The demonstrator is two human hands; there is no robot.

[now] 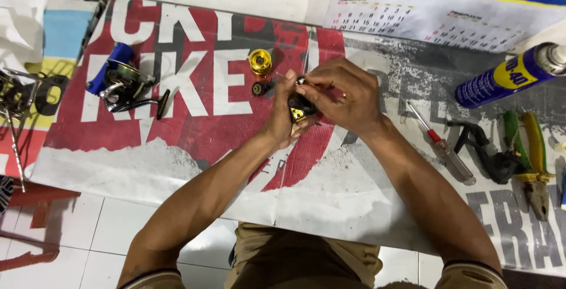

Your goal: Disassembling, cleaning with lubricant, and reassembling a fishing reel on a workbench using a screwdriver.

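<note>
Left hand [282, 121] is cradling the small black-and-gold reel part [299, 111] from below. Right hand [342, 97] is pinching its top (a gold spool [260, 61] is lying just beyond).

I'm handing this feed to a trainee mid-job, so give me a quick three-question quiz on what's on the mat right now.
1. True or false: both hands are closed around one small black and gold part.
2. What lies nearest the hands? A) yellow spool B) spray can C) pliers
3. Name the tool with the red and clear handle, right of the right forearm.

Key
1. True; the left hand cradles it and the right hand pinches at its top.
2. A; it sits just above-left of the hands.
3. A screwdriver.
</note>
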